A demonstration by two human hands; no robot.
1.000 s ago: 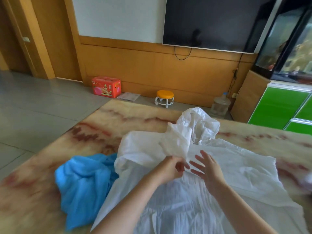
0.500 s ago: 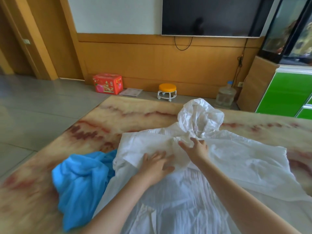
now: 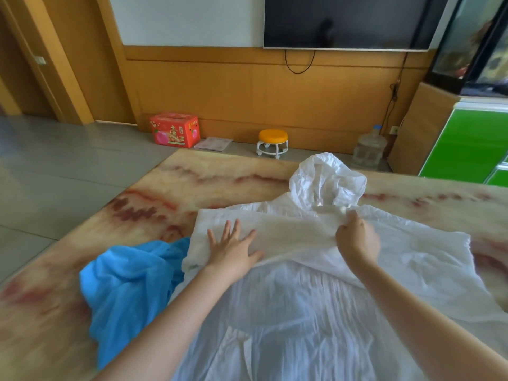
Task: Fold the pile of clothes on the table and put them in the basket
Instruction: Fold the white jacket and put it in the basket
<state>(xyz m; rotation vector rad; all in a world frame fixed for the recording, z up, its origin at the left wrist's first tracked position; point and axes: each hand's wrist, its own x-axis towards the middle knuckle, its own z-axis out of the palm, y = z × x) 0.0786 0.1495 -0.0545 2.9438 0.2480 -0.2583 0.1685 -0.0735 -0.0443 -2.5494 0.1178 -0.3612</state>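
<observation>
Head view: the white hooded garment point(image 3: 302, 312) lies spread on the table point(image 3: 220, 174), with the blue cloth point(image 3: 129, 284) bunched beside it. My left hand point(image 3: 233, 251) has slid out flat, fingers spread, pressing the folded sleeve. My right hand point(image 3: 357, 240) has moved up to pinch fabric below the hood point(image 3: 327, 180). I judge the sleeve fold set; no basket is in sight.

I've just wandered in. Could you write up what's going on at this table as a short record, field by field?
Surface: marbled table
In work: white hooded garment, spread out, hood at the far end
Hands: left hand presses flat on the garment, fingers spread; right hand pinches the fabric just below the hood
Waiting: blue garment, crumpled at the white one's left edge
Basket: not in view
Floor beyond: red box, orange stool, water jug
</observation>
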